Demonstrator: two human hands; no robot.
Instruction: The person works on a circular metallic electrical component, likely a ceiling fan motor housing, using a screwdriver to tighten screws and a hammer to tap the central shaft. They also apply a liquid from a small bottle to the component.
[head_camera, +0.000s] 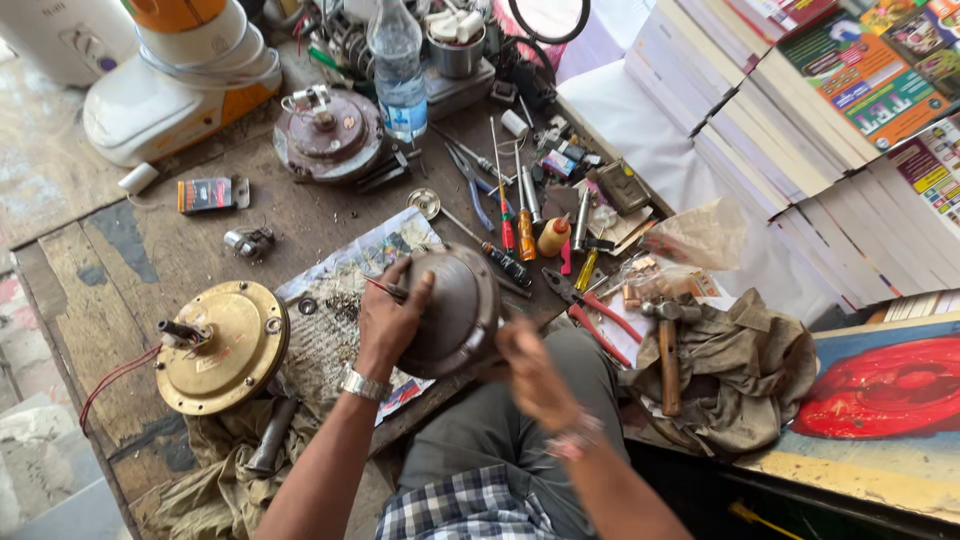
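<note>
My left hand (388, 318) grips a dark grey round metal motor cover (452, 312), tilted on edge over a sheet of newspaper (350, 275) at the front of the wooden workbench; a thin red-handled tool pokes out between its fingers. My right hand (532, 370) is blurred just right of and below the cover, close to its rim; I cannot tell whether it holds anything. A brass-coloured round motor housing (222, 345) with a shaft and red wires lies to the left.
Screwdrivers (507, 215), red-handled pliers (590, 305), a hammer (668, 355) on a dirty cloth, a water bottle (399, 70), another rusty motor part (328, 135), a white and orange mixer (185, 70) and stacked books (800, 110) crowd the bench.
</note>
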